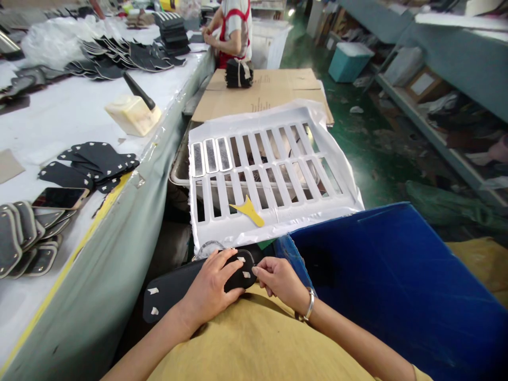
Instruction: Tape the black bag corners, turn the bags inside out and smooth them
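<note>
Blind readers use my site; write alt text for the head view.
A person's left hand rests on a black piece while the right hand pinches near its rounded end. Beyond lies a slotted white frame; a blue bin stands at right.

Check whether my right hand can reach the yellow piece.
Likely yes: the yellow piece lies uncovered on the white rack, just ahead of the right hand, and nothing visible blocks the way.

The piece is black, long and smooth, with rounded corners at both ends and two small pale marks near each. It lies face up, slanting, its right end farther out. Left fingers cover its middle; right fingers meet its right edge.
</note>
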Motion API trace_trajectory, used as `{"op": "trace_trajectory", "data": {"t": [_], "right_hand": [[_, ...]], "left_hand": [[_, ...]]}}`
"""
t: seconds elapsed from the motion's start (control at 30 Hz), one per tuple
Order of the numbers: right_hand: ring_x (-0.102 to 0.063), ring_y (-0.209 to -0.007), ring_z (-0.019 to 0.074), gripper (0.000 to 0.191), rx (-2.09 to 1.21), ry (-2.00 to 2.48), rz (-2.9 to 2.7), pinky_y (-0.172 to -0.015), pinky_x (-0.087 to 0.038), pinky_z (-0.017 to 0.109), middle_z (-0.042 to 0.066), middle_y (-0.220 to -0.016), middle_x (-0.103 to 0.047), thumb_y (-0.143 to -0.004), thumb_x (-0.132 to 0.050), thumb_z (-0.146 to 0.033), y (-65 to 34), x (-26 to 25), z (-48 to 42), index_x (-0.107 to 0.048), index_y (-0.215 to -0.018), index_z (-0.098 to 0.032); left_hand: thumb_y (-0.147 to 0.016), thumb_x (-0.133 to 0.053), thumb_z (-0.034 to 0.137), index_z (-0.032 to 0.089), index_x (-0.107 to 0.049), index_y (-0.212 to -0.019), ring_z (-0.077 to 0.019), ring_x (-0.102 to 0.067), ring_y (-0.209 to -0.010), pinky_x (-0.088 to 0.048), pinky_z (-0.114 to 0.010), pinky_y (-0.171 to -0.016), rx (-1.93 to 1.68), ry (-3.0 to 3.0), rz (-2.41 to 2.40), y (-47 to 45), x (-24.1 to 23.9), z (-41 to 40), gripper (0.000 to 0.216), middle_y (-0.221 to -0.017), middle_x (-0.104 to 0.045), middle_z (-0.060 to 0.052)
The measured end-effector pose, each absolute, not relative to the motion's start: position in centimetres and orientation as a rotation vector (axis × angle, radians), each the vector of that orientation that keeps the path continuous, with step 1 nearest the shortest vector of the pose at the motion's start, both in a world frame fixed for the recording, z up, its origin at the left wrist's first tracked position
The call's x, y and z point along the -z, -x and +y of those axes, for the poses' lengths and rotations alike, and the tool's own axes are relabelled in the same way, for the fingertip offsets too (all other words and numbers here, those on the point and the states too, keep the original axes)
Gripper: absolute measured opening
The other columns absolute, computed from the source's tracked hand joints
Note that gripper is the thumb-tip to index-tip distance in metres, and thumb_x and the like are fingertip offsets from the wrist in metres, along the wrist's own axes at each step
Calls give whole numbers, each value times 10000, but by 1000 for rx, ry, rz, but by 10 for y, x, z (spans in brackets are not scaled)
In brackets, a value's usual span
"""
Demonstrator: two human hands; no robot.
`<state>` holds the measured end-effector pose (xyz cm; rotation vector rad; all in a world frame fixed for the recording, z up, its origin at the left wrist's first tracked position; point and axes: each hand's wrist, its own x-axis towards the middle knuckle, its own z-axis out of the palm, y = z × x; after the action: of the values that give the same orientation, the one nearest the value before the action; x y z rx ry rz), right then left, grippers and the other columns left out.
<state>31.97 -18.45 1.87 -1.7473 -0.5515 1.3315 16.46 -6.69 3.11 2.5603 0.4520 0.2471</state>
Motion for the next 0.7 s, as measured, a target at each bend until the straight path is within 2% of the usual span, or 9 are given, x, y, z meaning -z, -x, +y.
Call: {"op": "trace_trajectory", "data": {"t": [0.23,0.5,0.7], "right_hand": [[-393,-331,46,242,-1325,1792,-599,-320,-285,162,-45,-484,-516,-777,-536,-370,-321,-12,-184,-520,-645,-168],[-394,-330,52,226,-1380,1800,-587,-327,-303,164,-45,-463,-509,-768,-534,-341,-324,-17,-179,-499,-624,-170],[-398,-328,47,221,-1377,1781,-608,-324,-291,155,-45,-471,-511,-766,-531,-338,-324,-17,-178,-489,-631,-168]], "left_hand": [[-693,-660,209,197,-559,-1126,-290,-467,-1147,-390,-507,-987,-245,-2554,440,-165,-32,-65,445,-1232,-500,-129],[-729,-623,192,162,-543,-1113,-265,-457,-1130,-419,-418,-973,-239,-2573,422,-167,-34,-66,393,-1201,-470,-135],[-721,-619,206,199,-544,-1091,-276,-470,-1051,-419,-448,-914,-197,-2663,427,-170,-40,-65,378,-1132,-485,-105]]}}
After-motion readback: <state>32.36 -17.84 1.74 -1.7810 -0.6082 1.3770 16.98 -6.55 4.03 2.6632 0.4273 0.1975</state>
